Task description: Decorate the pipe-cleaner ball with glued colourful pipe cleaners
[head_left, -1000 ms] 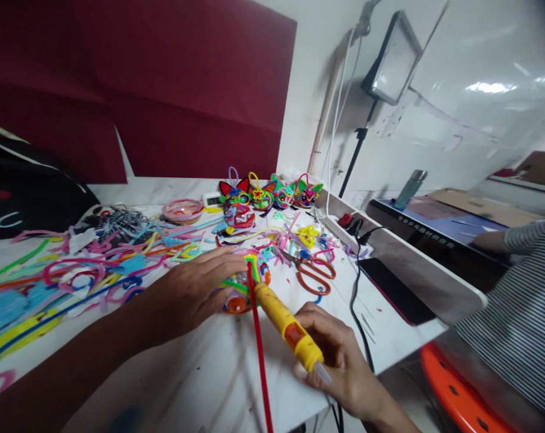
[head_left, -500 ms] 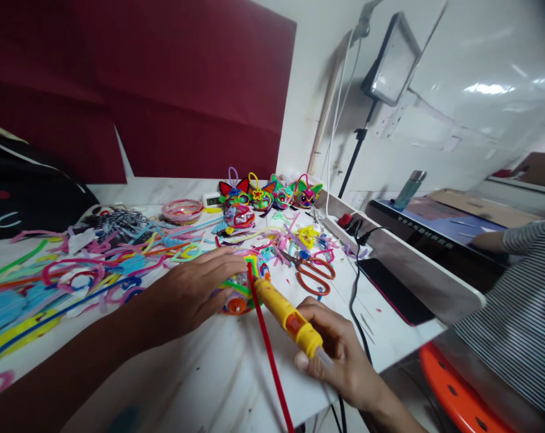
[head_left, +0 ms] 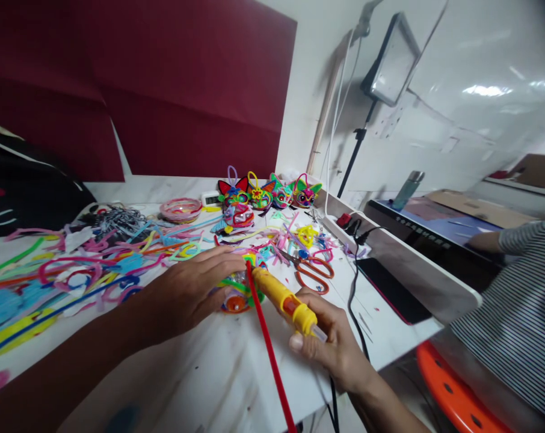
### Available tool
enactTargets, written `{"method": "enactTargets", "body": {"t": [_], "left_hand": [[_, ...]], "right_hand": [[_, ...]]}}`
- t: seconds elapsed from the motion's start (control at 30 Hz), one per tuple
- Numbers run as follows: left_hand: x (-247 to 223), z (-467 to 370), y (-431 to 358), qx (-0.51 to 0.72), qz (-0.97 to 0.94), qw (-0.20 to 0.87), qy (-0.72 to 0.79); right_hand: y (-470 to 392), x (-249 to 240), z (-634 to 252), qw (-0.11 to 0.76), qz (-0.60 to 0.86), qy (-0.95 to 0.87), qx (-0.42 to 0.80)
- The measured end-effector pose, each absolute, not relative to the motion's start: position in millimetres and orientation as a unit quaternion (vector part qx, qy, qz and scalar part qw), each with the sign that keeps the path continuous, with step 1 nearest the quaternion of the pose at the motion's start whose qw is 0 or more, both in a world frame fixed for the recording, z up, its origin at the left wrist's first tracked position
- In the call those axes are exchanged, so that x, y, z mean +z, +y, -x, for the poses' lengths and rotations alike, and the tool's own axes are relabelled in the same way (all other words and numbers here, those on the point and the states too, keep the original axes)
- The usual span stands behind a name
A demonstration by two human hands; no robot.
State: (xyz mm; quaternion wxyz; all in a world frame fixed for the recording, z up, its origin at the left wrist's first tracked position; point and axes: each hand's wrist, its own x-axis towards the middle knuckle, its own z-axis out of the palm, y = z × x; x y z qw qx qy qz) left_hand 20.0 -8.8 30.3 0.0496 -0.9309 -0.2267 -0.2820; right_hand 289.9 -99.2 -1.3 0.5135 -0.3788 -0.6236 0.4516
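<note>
My right hand [head_left: 329, 337] is closed round a yellow hot glue gun [head_left: 286, 300] with a clear glue stick poking from its back end. Its nozzle points at a colourful pipe-cleaner figure [head_left: 237, 302], which has an orange-ringed round eye. Over the figure's left and top side lies my left hand [head_left: 204, 282], fingers closed on it and hiding part of it. A red pipe cleaner [head_left: 270, 349] runs from the figure's top, by the nozzle, towards the table's front edge. Whether the nozzle touches it I cannot tell.
Orange-handled scissors [head_left: 315, 273] lie right of the figure. Finished animal heads [head_left: 258, 195] stand at the back. Loose pipe cleaners [head_left: 96, 270] cover the left side. A black phone [head_left: 394, 291] and power cable [head_left: 354, 300] lie right. A person in a striped top [head_left: 516, 307] sits beyond.
The glue gun and my right hand have shifted slightly left. My left hand still holds the figure, and the red pipe cleaner stays nearly in place.
</note>
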Motion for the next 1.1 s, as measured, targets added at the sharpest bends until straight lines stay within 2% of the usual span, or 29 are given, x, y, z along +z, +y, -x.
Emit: {"method": "enactTargets", "body": {"t": [1.1], "left_hand": [[27.9, -19.0, -7.9, -0.274, 0.934, 0.056, -0.224]], "right_hand": [[-118.0, -10.9, -299.4, 0.492, 0.376, -0.632, 0.465]]}}
